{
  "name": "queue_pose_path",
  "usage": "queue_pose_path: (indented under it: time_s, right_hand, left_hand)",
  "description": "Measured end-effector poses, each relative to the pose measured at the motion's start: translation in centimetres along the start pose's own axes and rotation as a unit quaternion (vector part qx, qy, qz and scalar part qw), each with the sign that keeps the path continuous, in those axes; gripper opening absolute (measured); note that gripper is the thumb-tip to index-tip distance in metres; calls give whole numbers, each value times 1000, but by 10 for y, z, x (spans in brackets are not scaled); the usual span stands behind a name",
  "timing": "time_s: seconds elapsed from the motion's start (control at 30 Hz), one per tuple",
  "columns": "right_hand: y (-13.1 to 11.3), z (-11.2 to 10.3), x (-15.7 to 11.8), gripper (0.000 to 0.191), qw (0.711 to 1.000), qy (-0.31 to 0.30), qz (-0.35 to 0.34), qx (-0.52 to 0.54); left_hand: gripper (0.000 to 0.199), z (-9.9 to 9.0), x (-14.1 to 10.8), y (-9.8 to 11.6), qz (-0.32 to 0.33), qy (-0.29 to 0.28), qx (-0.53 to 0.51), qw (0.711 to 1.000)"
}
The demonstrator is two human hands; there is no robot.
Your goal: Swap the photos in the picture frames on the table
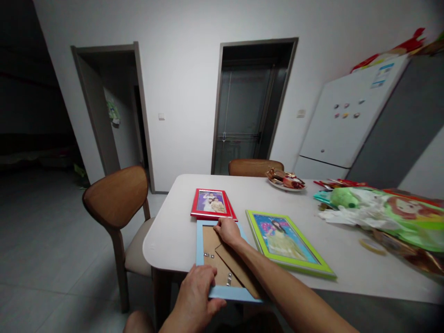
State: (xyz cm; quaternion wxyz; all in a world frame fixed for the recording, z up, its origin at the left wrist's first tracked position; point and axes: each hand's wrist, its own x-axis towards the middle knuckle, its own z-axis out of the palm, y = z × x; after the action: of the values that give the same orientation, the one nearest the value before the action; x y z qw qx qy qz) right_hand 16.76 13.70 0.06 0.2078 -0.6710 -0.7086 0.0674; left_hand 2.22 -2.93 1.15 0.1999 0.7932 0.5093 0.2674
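A light blue picture frame [200, 243] lies face down at the table's front edge, its brown backing board and folded stand showing. My left hand [199, 291] is closed on its lower left corner, thumb at the front edge. Near the frame's top, my right hand [228, 230] has its fingers curled down on the backing; whether they pinch anything is hidden. Small metal clips lie on the backing. Just beyond is a red frame [194, 203] with a photo, overlapping another red one. A green frame [305, 268] with a photo lies to the right.
The white table [169, 222] holds a plate [287, 187] with items at the back, plus plastic bags [409, 217] and a roll of tape [373, 247] on the right. Wooden chairs stand left [118, 194] and behind [255, 167]. A white fridge [333, 134] is at the back right.
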Motion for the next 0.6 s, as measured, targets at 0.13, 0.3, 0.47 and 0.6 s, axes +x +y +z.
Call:
queue_pose_path:
  time_s: [0.13, 0.3, 0.47, 0.6]
  right_hand:
    - [0, 0, 0, 16, 1000, 13, 5, -1]
    - [2, -1, -1, 15, 1000, 20, 9, 14]
    - [8, -8, -1, 21, 997, 24, 5, 69]
    - [14, -17, -2, 23, 990, 30, -3, 135]
  left_hand:
    - [47, -4, 0, 5, -12, -7, 6, 1000]
    - [46, -6, -1, 5, -17, -16, 9, 1000]
    - [46, -6, -2, 5, -11, -13, 15, 1000]
    - [42, 0, 2, 13, 11, -37, 61, 997]
